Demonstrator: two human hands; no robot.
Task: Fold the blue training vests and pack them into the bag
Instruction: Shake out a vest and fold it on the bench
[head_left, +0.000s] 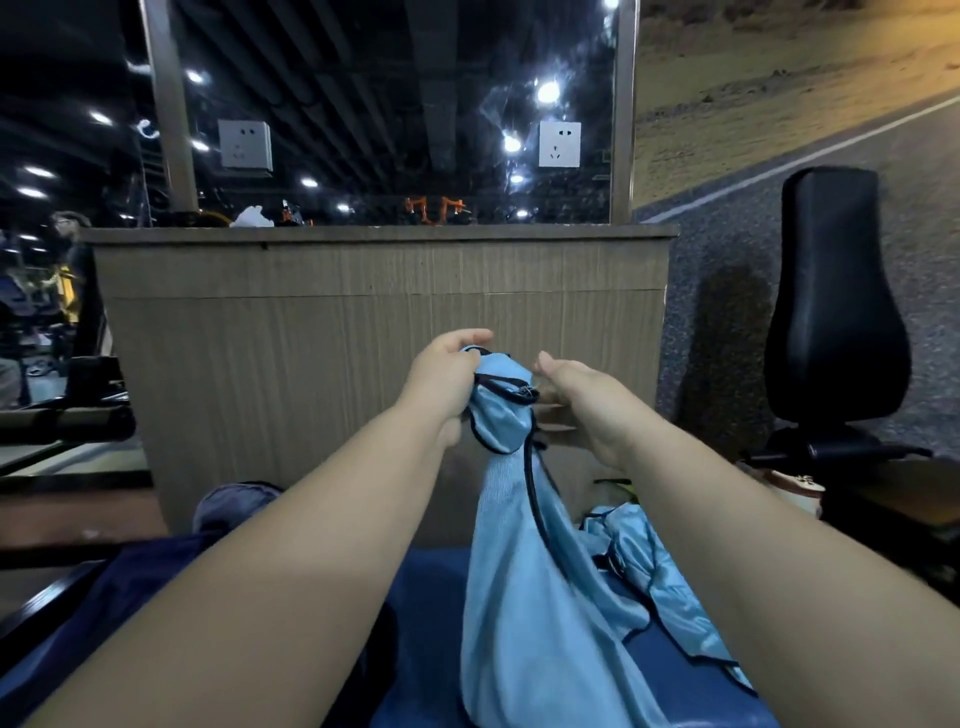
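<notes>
We are gripping the top of a blue vest (519, 545) in our left hand (441, 379), its cloth hanging down; our right hand (576, 400) is hovering just beside it, fingers loosely spread; another vest (644, 566) is lying crumpled at lower right.

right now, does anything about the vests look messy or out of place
Nothing looks damaged, but neither vest is folded. The held vest hangs bunched and twisted from the left hand, and a second vest lies crumpled to its right on the blue surface.
</notes>
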